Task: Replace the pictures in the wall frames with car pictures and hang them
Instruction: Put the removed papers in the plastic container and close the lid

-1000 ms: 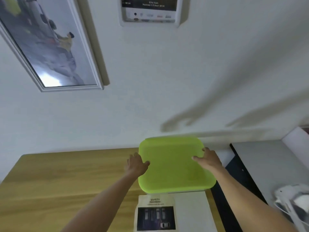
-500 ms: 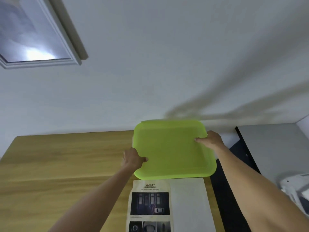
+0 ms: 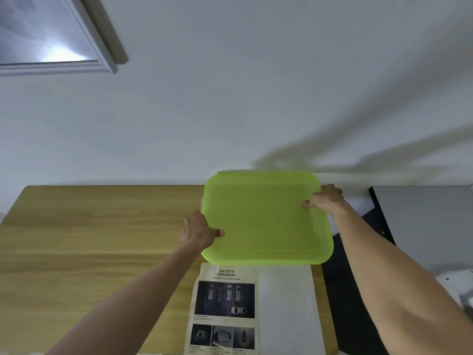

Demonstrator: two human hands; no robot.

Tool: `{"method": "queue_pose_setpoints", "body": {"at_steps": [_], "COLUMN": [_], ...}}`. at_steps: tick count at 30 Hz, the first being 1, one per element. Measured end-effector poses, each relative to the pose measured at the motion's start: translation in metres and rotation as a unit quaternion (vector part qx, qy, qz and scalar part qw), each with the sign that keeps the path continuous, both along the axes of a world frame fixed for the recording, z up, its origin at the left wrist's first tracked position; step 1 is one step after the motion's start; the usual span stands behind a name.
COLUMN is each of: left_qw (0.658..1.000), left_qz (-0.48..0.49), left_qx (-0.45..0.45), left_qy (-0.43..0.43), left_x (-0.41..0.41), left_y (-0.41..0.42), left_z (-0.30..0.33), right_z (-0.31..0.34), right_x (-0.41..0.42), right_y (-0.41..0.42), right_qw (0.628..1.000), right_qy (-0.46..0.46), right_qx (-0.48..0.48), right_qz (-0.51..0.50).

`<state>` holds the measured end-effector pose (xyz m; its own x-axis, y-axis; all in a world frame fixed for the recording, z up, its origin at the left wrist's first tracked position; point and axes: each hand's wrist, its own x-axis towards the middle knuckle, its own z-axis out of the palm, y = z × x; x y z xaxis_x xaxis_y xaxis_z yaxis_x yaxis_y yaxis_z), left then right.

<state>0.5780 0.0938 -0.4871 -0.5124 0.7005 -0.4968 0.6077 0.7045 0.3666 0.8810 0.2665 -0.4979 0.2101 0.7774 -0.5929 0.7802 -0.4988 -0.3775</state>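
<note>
We grip a green tray (image 3: 266, 219) by its sides, left hand (image 3: 198, 230) and right hand (image 3: 325, 199) both closed on its rim. The car page (image 3: 225, 308) lies on the table (image 3: 89, 239) at six o'clock. The wall frame (image 3: 102, 47), at ten o'clock, seems unchanged; everything remains.

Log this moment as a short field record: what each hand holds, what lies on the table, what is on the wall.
left hand: grips left edge of green tray
right hand: grips tray's right edge
tray: over the far end of wooden table
car picture sheet: flat on table, near side of tray
white sheet: beside it, right
wall frame: hanging, upper left
</note>
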Motion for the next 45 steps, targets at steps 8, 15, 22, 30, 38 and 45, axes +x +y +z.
{"method": "queue_pose_setpoints", "body": {"at_steps": [8, 15, 22, 30, 38, 45], "left_qw": [0.999, 0.989, 0.98, 0.975, 0.97, 0.981], "left_qz": [0.003, 0.061, 0.092, 0.127, 0.174, 0.156], "left_qx": [0.01, 0.067, 0.081, 0.065, 0.047, 0.022], "left_qy": [-0.03, -0.118, -0.157, -0.172, -0.163, -0.111], "left_x": [-0.01, -0.02, -0.072, -0.19, -0.321, -0.372], "left_y": [-0.002, -0.013, -0.031, -0.061, -0.093, -0.102], "left_z": [0.001, 0.014, 0.028, 0.034, 0.023, -0.008], "right_z": [0.015, 0.037, 0.061, 0.058, 0.051, 0.01], "right_x": [0.012, 0.012, -0.032, -0.139, -0.277, -0.347], "right_y": [-0.014, -0.052, -0.077, -0.115, -0.155, -0.174], "right_qw": [0.996, 0.984, 0.976, 0.978, 0.968, 0.971], "right_qy": [0.068, 0.141, 0.18, 0.147, 0.141, 0.059], "right_qx": [0.052, 0.104, 0.026, 0.1, 0.087, 0.026], "right_qz": [0.034, 0.046, 0.12, 0.107, 0.19, 0.228]}}
